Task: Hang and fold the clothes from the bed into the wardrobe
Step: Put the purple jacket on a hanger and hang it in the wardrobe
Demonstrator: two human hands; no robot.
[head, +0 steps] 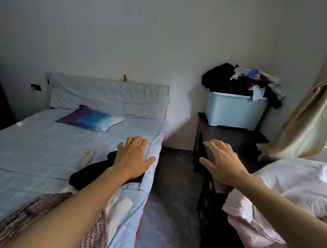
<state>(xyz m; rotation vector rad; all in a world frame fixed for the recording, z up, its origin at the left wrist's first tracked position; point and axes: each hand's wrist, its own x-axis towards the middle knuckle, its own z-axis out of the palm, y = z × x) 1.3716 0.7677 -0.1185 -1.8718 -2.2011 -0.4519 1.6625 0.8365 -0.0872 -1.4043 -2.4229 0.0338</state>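
A black garment (91, 171) lies crumpled near the right edge of the bed (36, 150), which has a pale blue checked sheet. My left hand (134, 156) hovers over the garment's right end with fingers spread and holds nothing. A knitted purple-and-white garment (49, 205) lies at the bed's near corner, partly under my left forearm, with white cloth (120, 207) beside it. My right hand (222, 160) is held out over the gap between the bed and a dark cabinet, fingers spread, empty. A wooden hanger end (88, 157) pokes out behind the black garment.
A blue-purple pillow (90, 118) lies by the headboard. A dark cabinet (226, 139) carries a light blue bin (234, 110) heaped with clothes. A pinkish-white quilt (297, 192) fills the lower right, a beige curtain (311, 118) hangs at right. Dark floor (172, 190) runs between.
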